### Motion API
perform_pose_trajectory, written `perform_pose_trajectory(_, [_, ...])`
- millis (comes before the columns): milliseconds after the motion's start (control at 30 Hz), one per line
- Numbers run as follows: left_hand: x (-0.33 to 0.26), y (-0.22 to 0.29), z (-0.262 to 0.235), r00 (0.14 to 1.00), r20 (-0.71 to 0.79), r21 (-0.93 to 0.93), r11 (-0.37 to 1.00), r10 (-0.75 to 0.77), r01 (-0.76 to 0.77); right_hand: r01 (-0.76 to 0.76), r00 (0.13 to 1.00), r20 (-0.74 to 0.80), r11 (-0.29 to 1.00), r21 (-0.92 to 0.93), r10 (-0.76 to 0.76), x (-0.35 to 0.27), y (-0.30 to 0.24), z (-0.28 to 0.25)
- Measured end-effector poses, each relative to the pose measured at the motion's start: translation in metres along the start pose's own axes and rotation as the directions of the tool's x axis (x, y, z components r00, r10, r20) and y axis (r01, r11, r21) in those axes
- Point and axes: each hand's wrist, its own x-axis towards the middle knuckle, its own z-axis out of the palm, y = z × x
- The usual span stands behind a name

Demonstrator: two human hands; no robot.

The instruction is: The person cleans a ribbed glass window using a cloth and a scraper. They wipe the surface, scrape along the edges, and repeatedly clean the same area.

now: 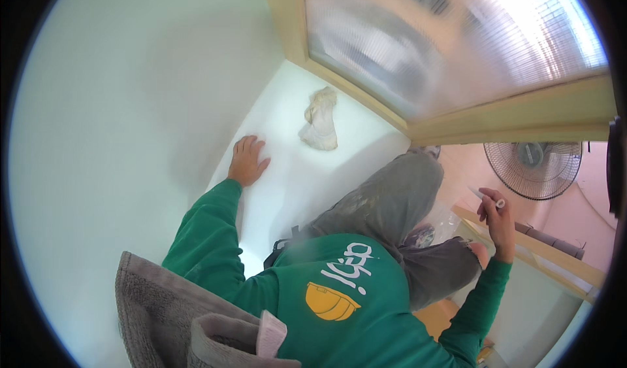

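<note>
My left hand (247,161) lies flat with its fingers out on a glowing white surface (281,116), close to where that surface meets the pale wall. A crumpled off-white cloth (320,121), stained in places, rests on the same surface a little beyond and to the right of this hand. Out to the right, my right hand (494,219) is raised and closed round a slim white pen-like stick (500,204). The stick's thin end points up and left, and a round end shows by the fingers. What kind of tool it is, I cannot make out.
A tall pale wall (111,119) curves along the left. Ahead stands a pale-framed ribbed translucent panel (385,48). Beyond my right hand is a round wire fan (532,165), with a wooden rail (562,263) nearer. A grey towel (163,302) hangs by my left shoulder.
</note>
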Motion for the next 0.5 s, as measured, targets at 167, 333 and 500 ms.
perform_pose_trajectory(167, [-0.007,-0.015,-0.002,0.979,0.107,-0.017,0.985,0.173,-0.172,0.26,0.959,-0.095,0.962,-0.087,-0.268,-0.044,-0.15,-0.009])
perform_pose_trajectory(333, [-0.015,-0.024,-0.012,0.972,0.126,-0.036,0.98,0.197,-0.194,0.529,0.79,-0.21,0.813,-0.243,-0.576,-0.028,-0.269,-0.006])
perform_pose_trajectory(500, [-0.005,-0.027,-0.02,0.977,0.063,-0.095,0.976,0.202,-0.196,0.638,0.638,-0.139,0.621,-0.455,-0.757,-0.012,-0.331,0.022])
